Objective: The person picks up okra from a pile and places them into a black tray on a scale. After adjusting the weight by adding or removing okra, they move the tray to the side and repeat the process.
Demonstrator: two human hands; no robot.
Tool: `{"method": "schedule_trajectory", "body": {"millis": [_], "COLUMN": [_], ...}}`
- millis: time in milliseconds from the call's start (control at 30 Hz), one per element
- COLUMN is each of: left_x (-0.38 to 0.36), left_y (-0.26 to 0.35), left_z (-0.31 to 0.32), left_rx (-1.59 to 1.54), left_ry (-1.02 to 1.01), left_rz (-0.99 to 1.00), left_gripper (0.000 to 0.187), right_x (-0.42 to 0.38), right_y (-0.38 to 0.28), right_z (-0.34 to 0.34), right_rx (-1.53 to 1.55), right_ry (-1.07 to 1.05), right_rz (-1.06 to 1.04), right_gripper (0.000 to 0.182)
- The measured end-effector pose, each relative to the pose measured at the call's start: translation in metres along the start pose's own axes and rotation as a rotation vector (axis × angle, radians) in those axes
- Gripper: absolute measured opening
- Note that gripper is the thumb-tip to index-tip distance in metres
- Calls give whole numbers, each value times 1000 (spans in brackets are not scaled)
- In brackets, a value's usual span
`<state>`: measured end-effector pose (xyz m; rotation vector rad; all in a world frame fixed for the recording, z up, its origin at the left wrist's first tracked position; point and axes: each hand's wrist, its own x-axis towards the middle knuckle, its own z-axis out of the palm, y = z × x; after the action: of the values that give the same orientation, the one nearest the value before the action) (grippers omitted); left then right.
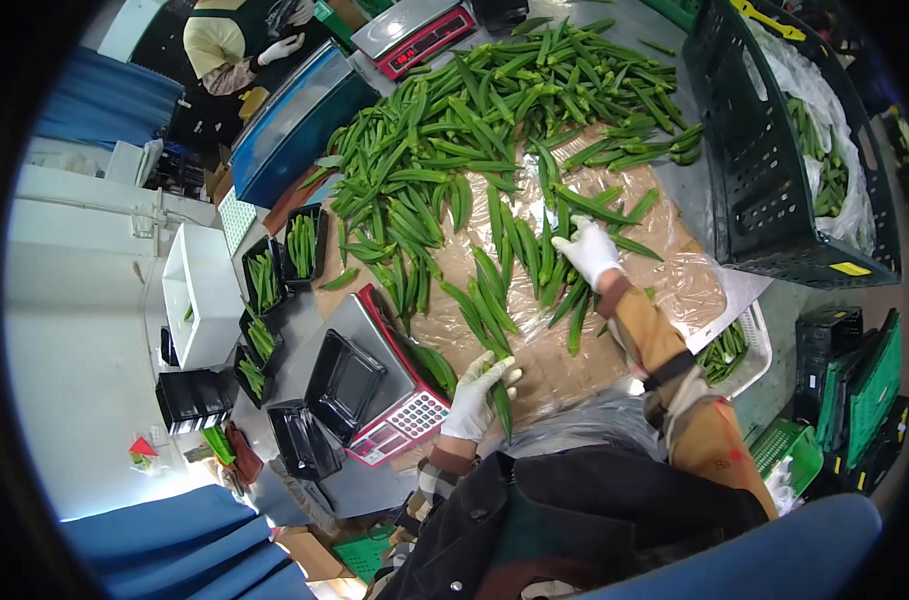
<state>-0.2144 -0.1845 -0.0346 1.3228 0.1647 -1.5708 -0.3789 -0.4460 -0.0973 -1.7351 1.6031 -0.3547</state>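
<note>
My left hand (480, 397), in a white glove, is closed around an okra pod (501, 408) near the front edge of the cardboard, with more pods just beyond the fingers. My right hand (590, 252), also white-gloved, reaches out over loose okra at the middle right. Its thumb and fingers are apart, with the fingertips touching or just above the pods; some contact is hidden. A big heap of green okra (474, 120) spreads across the cardboard (674, 260) under clear film. A black tray (344, 385) rests on a red and silver scale (404, 415) left of my left hand.
Small black trays of okra (264, 280) line the left, beside a white bin (204, 300) and stacked black trays (192, 400). A dark crate (764, 150) stands at right, near a white basket (759, 350). Across the table are another scale (414, 40) and a gloved person (224, 40).
</note>
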Motion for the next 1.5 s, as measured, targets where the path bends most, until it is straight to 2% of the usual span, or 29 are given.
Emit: {"method": "schedule_trajectory", "body": {"millis": [33, 100, 200, 233, 300, 367, 433, 500, 533, 567, 633, 733, 800, 833, 867, 900, 967, 1033, 1100, 1133, 1167, 1233, 1267, 1300, 1367, 1433, 1500], "left_x": [-2, -2, -1, 3, 12, 22, 29, 30, 31, 34, 46, 75, 96, 110, 120, 125, 113, 109, 112, 112, 110, 106, 102, 95, 72, 53, 56], "left_y": [-1, 0, 1, 2, 6, 14, 28, 42, 47, 52, 56, 51, 46, 39, 32, 25, 20, 17, 21, 20, 22, 32, 36, 39, 49, 55, 49], "left_z": [-2, -12, -18, -20, -22, -24, -28, -31, -33, -37, -35, -23, -7, -4, 0, 6, 28, 36, 30, 25, 20, 7, 1, -6, -20, -31, -44], "left_rx": [15, 14, -21, -14, 37, 115, 112, 208, 212, 232, 268, 401, 529, 628, 829, 1033, 1255, 1391, 1385, 1379, 1291, 1112, 882, 657, 496, 399, 447], "left_ry": [-3, -12, 13, 26, 72, 141, 177, 207, 229, 243, 322, 360, 310, 315, 401, 487, 558, 597, 615, 624, 555, 411, 332, 253, 253, 252, 326], "left_rz": [9, 47, 101, 118, 185, 287, 307, 353, 367, 360, 391, 505, 635, 718, 805, 889, 899, 869, 868, 860, 837, 797, 701, 600, 507, 504, 523], "left_gripper": [41, 44, 43, 43, 43, 42, 37, 28, 22, 22, 20, 15, 15, 17, 21, 26, 44, 45, 44, 43, 41, 38, 34, 30, 32, 26, 24], "right_x": [6, 18, 7, 1, -40, -80, -106, -126, -140, -151, -156, -124, -100, -95, -77, -70, -45, -37, -38, -43, -47, -67, -76, -87, -110, -137, -134], "right_y": [0, 0, 18, 34, 19, 20, 57, 118, 135, 130, 92, 90, 68, 34, 35, 10, 1, -10, -14, -11, -2, 16, 38, 63, 100, 111, 114], "right_z": [17, 19, 9, 21, -31, -91, -146, -195, -218, -235, -243, -187, -124, -103, -57, -41, 19, 34, 20, 8, -13, -70, -106, -139, -194, -215, -202], "right_rx": [-93, 48, 165, 391, 425, 434, 411, 277, 71, -364, -504, 226, 284, 228, 367, -52, -233, -245, -131, -56, 87, 775, 668, 336, -93, -551, -335], "right_ry": [168, 53, -278, -332, -450, -440, -612, -680, -598, -441, -276, -156, -72, -57, -87, 50, 150, 102, 171, 299, 279, -200, -303, -358, -512, -262, -183], "right_rz": [-5, -4, -174, -261, -275, -255, -88, -43, -88, -145, 8, -32, -211, -258, -215, -380, -408, -329, -356, -428, -494, -91, -61, -52, 95, -26, -17], "right_gripper": [53, 44, 40, 32, 31, 30, 29, 33, 35, 35, 32, 32, 30, 31, 36, 44, 41, 35, 33, 31, 30, 27, 33, 34, 34, 32, 28]}}
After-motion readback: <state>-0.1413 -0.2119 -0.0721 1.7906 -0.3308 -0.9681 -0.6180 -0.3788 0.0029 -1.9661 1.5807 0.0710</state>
